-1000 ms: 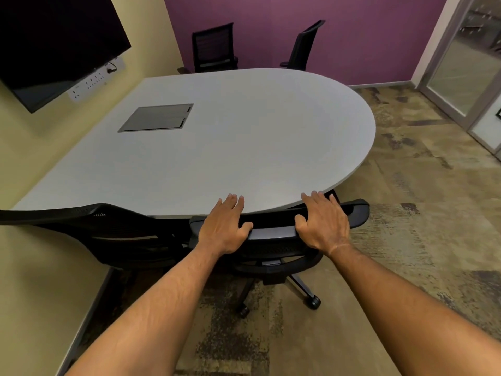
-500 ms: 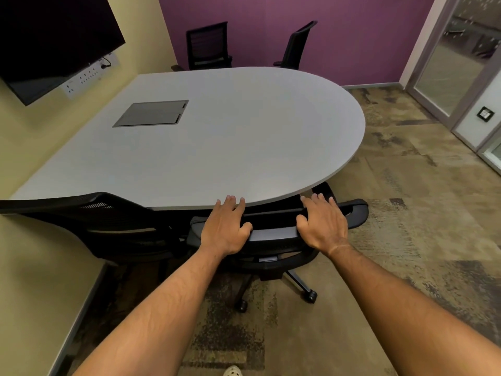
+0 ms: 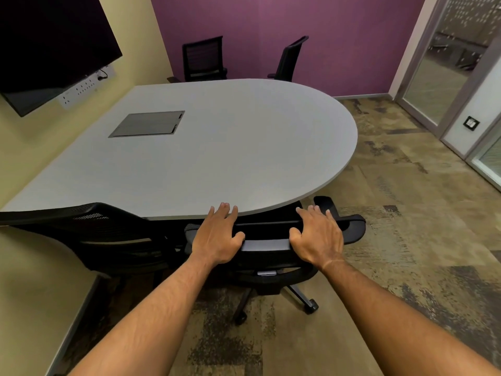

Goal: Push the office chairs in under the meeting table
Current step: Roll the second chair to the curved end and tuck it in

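Both your arms reach straight forward and down, forearms bare. Your left hand [image 3: 217, 237] lies over the top edge of the near office chair [image 3: 268, 244], fingers laid forward over the backrest and thumb hooked round its rear face, so the grip clamps the backrest. Your right hand [image 3: 318, 237] clamps the same edge the same way, further right. That chair's back sits just at the curved rim of the bench [image 3: 244, 147], seat beneath it. A second chair [image 3: 89, 234] stands beside it on your left.
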